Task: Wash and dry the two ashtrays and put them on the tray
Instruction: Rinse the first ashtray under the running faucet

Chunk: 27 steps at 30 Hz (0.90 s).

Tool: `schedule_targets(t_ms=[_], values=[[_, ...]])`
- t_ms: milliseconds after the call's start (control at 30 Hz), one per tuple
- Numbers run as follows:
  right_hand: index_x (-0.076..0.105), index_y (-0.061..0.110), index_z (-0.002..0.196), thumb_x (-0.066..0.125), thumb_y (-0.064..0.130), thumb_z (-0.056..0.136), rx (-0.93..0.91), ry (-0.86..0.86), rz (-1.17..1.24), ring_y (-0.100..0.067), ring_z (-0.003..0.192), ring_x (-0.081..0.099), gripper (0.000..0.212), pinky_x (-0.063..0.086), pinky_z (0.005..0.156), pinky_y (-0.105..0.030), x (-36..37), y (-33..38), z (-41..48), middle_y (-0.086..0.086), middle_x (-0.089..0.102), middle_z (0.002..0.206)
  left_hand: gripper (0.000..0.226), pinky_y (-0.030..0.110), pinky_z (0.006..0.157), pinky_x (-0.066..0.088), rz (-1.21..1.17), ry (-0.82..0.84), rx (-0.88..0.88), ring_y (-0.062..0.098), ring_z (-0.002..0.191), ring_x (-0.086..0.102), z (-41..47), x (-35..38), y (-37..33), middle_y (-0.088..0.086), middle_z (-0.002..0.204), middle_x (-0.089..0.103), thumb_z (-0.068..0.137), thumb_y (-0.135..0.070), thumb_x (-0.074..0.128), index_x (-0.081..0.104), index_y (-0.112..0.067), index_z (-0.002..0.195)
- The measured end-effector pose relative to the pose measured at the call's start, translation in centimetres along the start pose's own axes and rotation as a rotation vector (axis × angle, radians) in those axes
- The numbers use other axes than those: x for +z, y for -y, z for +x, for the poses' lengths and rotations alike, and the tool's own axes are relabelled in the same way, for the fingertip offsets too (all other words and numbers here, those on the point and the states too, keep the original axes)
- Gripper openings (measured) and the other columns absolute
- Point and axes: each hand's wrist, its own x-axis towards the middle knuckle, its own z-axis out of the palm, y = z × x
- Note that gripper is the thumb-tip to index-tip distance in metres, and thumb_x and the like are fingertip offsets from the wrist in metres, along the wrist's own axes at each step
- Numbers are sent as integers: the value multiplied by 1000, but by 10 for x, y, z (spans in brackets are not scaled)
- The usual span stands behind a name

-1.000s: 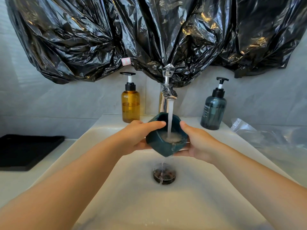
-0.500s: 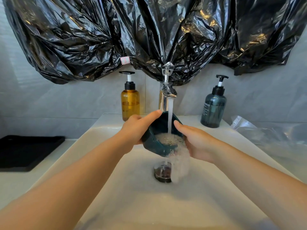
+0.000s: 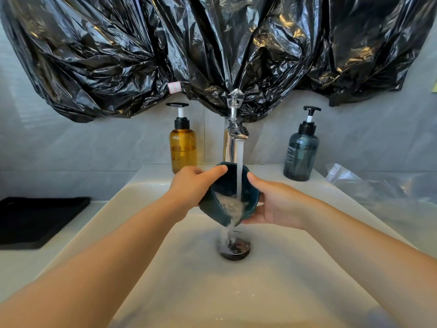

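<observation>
Over the white sink, above the drain, the left hand and right hand grip a dark ashtray from either side, tilted so that water spills off its near lip. The tap runs into it. A black tray lies on the bench, left.

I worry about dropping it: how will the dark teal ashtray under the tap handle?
Probably slippery: the ashtray is glossy and streaming with water from the faucet. Likely stiff and breakable; it looks like glazed ceramic above a hard sink. The left hand and right hand both grip it, hinting at some weight.
</observation>
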Motion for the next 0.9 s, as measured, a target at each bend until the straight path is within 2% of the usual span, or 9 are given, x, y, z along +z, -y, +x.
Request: schedule_targets(t_ms=[100,233,300,367,433,567,700,833,900], values=[[54,13,131,42,43,100,-62,-56,-11,-38,109,64,45,55,90,-53,2,1,1,-16,60,128,43,36,81,58,-124,65,-81,25,96,65,1,0,-1,10,105,68,84,-47,65,61,-12,108],[60,15,119,45,43,100,-70,-154,89,-39,109,63,37,52,93,-55,2,3,0,-14,61,123,41,33,66,61,-212,128,-164,25,87,70,-1,0,-4,9,101,69,86,-44,64,57,-14,113],[62,19,113,48,47,97,-26,-139,105,-34,104,66,35,56,86,-49,4,4,-2,-11,64,116,37,30,60,61,-246,83,-150,26,87,70,-1,1,-3,10,102,70,89,-42,62,57,-13,112],[59,24,122,46,52,96,0,-104,63,-27,104,67,40,58,74,-40,4,4,-2,-8,67,120,31,29,56,60,-280,55,-139,25,90,68,-2,2,-4,10,105,69,92,-43,56,57,-16,107],[56,26,126,44,50,97,-7,-125,47,-26,104,67,40,57,70,-37,6,4,-1,-8,65,123,33,28,63,58,-140,56,-73,21,95,64,-2,3,-4,8,115,66,95,-46,48,55,-19,113],[57,24,113,49,41,97,-50,-282,9,-25,91,66,25,58,72,-41,5,5,-3,-7,65,106,60,41,94,51,305,92,77,27,124,51,0,2,0,6,142,48,92,-56,41,37,-22,142],[54,27,90,49,37,97,-151,-421,-124,-26,88,65,14,60,71,-45,5,10,-4,-7,62,96,51,32,90,50,399,51,263,15,115,52,-6,-3,-5,-1,137,51,89,-48,55,49,-25,134],[54,26,96,50,39,94,-232,-525,-255,-27,93,62,13,61,72,-51,1,10,-4,-4,57,97,27,32,91,51,543,184,423,6,106,53,-17,0,-11,-14,112,60,79,-44,70,68,-30,102],[54,24,99,50,37,94,-215,-509,-229,-29,93,63,14,61,72,-50,2,10,-3,-6,59,98,22,33,93,50,579,255,432,7,102,54,-20,4,-10,-14,105,61,83,-36,70,70,-29,104]])
